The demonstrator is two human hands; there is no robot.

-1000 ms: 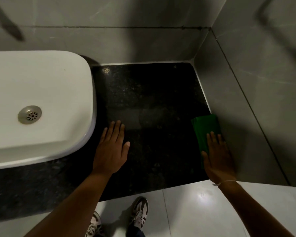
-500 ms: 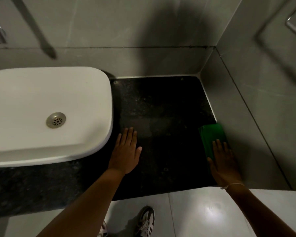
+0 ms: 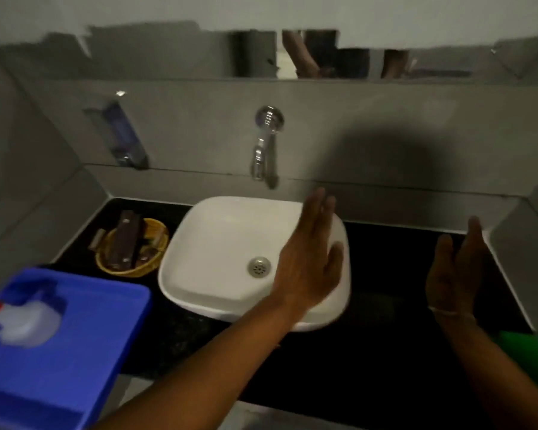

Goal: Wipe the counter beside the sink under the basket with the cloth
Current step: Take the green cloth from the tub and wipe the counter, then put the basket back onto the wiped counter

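A yellow woven basket [image 3: 156,240] with dark items in it stands on the black counter [image 3: 385,305] left of the white sink [image 3: 218,243]. The green cloth [image 3: 522,346] lies on the counter's front right part, partly hidden behind my right forearm. My left hand [image 3: 308,259] hovers flat over the sink's right rim, fingers apart, holding nothing. Raised above the right counter, my right hand [image 3: 457,268] is open and edge-on, clear of the cloth.
A blue plastic tray [image 3: 84,336] holding a white spray bottle [image 3: 22,324] sits at the front left. A chrome tap [image 3: 263,150] and a soap dispenser [image 3: 121,135] are on the back wall. Tiled walls close both ends of the counter.
Both hands lifted off the counter; the right hand left the green cloth. The view swung up and left, bringing the whole sink, basket and blue tray into sight.
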